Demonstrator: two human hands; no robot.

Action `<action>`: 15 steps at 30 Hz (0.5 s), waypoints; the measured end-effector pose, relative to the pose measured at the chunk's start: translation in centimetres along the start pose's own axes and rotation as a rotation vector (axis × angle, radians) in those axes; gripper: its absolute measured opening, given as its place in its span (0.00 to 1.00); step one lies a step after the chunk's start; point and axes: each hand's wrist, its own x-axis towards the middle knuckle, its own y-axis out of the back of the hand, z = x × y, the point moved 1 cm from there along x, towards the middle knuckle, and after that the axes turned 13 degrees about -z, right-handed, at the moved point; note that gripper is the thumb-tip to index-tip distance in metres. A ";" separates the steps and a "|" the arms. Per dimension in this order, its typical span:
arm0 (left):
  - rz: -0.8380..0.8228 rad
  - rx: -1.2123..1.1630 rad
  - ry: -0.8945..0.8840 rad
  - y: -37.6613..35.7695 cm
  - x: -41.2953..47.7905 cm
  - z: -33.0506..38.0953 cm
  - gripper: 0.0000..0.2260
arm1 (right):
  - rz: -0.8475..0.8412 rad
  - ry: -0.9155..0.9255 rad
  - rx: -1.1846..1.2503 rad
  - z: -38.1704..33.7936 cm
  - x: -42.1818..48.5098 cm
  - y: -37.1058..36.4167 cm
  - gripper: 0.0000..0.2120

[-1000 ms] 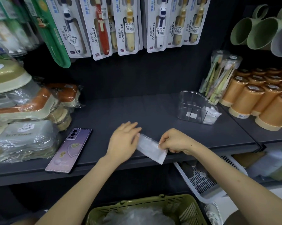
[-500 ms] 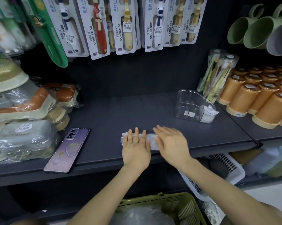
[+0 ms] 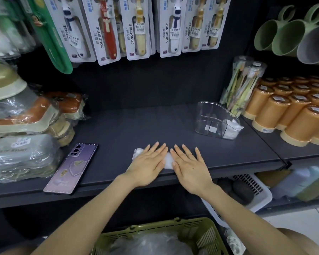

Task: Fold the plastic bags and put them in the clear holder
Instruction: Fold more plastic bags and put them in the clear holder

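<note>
Bag [image 3: 168, 160] pressed flat near the front edge of a dark shelf [image 3: 136, 124], its long axis running left to right along that edge. Both hands lie on top of it, palms down and fingers straight, gripping nothing. The left hand [image 3: 147, 162] covers the bag's left half and the right hand [image 3: 190, 166] its right half. Only a white sliver between them and a crumpled corner past the left hand's fingers show.

The holder [image 3: 208, 115] stands further back and to the right, well apart from the bag, its open side up. It is nearer the right hand — likely the one to carry the bag across. White folded plastic already sits in the holder's lower right end.

How many folds the bag has, and where its right end stops, cannot be told under the palms. Below the shelf, a green basket [image 3: 155, 226] holding clear plastic is cut off by the frame's bottom edge — a phone [image 3: 72, 166] lies on the shelf to the left.
</note>
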 end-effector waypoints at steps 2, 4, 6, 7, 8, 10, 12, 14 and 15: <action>-0.038 -0.012 -0.012 0.1 -0.3 -1.0 0.26 | -0.007 0.001 -0.011 0.0 0.0 0.2 0.51; -0.059 0.019 -0.020 0.1 -0.8 -2.3 0.35 | -0.036 -0.004 -0.026 -0.1 0.0 0.3 0.51; -0.070 0.044 -0.009 0.1 -1.2 -3.3 0.38 | -0.044 -0.014 -0.040 0.0 -0.1 0.3 0.51; -0.070 0.055 -0.001 0.1 -1.4 -3.4 0.38 | -0.047 -0.019 -0.038 0.2 -0.2 0.4 0.51; -0.066 0.061 0.005 0.1 -1.5 -3.4 0.37 | -0.054 -0.023 -0.031 0.5 -0.3 0.5 0.51; -0.062 0.064 0.015 0.1 -1.6 -3.1 0.35 | -0.075 -0.045 -0.013 1.6 -0.8 0.8 0.52; -0.062 0.067 0.015 0.0 -1.5 -3.1 0.34 | -0.107 -0.088 0.021 2.8 -1.5 1.0 0.52; -0.064 0.060 0.017 0.0 -1.6 -3.2 0.33 | -0.087 -0.129 0.111 3.3 -1.9 1.2 0.49; -0.067 0.056 0.019 -0.1 -1.6 -3.2 0.33 | -0.016 -0.180 0.188 3.0 -1.9 1.3 0.46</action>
